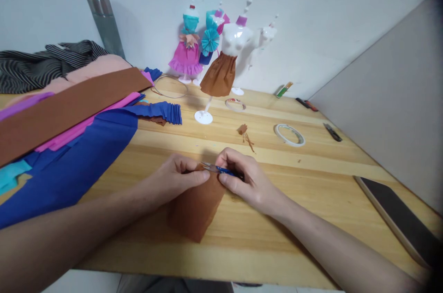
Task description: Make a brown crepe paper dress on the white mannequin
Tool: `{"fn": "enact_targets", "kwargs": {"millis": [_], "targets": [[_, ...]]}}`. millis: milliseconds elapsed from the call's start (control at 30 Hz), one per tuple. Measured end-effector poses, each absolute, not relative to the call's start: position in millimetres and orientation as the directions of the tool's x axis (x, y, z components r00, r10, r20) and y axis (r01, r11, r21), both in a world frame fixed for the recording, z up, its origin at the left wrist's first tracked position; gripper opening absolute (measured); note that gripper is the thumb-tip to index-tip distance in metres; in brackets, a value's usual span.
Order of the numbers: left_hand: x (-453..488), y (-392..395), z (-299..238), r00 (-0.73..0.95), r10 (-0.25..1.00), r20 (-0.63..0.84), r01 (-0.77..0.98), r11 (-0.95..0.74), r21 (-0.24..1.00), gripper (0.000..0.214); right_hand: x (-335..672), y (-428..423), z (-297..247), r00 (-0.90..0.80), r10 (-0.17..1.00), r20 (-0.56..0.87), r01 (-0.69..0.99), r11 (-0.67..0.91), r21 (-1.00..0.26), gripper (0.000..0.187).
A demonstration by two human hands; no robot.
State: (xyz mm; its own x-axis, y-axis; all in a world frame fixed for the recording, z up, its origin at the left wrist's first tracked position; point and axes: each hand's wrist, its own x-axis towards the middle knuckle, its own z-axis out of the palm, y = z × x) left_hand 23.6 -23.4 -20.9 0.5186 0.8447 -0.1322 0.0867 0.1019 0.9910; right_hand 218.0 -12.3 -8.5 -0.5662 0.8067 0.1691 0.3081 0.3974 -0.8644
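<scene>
My left hand (178, 175) pinches the top edge of a piece of brown crepe paper (197, 207), which hangs down toward the table's front edge. In my right hand (245, 180) is a small pair of scissors (223, 170) with blue handles. Their blades lie along the paper's top edge, close to my left thumb. Whether they are cutting into it I cannot tell. Beyond my hands stands a white mini mannequin (237, 37) wearing a gathered brown paper skirt (221, 76).
Crepe paper sheets (79, 94) in several colours are piled at left, near a tilted bottle (107, 25). Other small dressed mannequins (187, 55) stand by the wall. Brown scraps (244, 130), a tape roll (290, 135), a cutter (332, 132) and a dark phone-like slab (394, 219) lie rightward.
</scene>
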Motion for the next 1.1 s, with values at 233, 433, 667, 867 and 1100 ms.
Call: {"fn": "enact_targets", "kwargs": {"millis": [233, 433, 667, 867, 1100], "targets": [[24.9, -22.4, -24.4, 0.514, 0.85, -0.114, 0.154, 0.039, 0.987, 0.041, 214.9, -12.3, -10.3, -0.584, 0.794, 0.167, 0.293, 0.399, -0.869, 0.007], [25.3, -24.1, -24.6, 0.507, 0.852, -0.13, 0.169, 0.049, 0.984, 0.043, 215.3, -13.0, -12.0, -0.588, 0.795, 0.149, 0.269, 0.365, -0.891, 0.011], [24.1, -23.6, -25.9, 0.52, 0.845, -0.122, 0.158, 0.045, 0.986, 0.042, 215.4, -13.1, -12.9, -0.589, 0.797, 0.136, 0.247, 0.338, -0.908, 0.019], [23.1, -25.0, -25.3, 0.521, 0.846, -0.112, 0.152, 0.037, 0.988, 0.043, 213.8, -13.1, -14.9, -0.578, 0.808, 0.118, 0.257, 0.317, -0.913, 0.024], [23.0, -24.7, -25.4, 0.523, 0.844, -0.119, 0.175, 0.031, 0.984, 0.041, 212.6, -13.8, -14.9, -0.557, 0.823, 0.109, 0.254, 0.294, -0.921, 0.029]]}}
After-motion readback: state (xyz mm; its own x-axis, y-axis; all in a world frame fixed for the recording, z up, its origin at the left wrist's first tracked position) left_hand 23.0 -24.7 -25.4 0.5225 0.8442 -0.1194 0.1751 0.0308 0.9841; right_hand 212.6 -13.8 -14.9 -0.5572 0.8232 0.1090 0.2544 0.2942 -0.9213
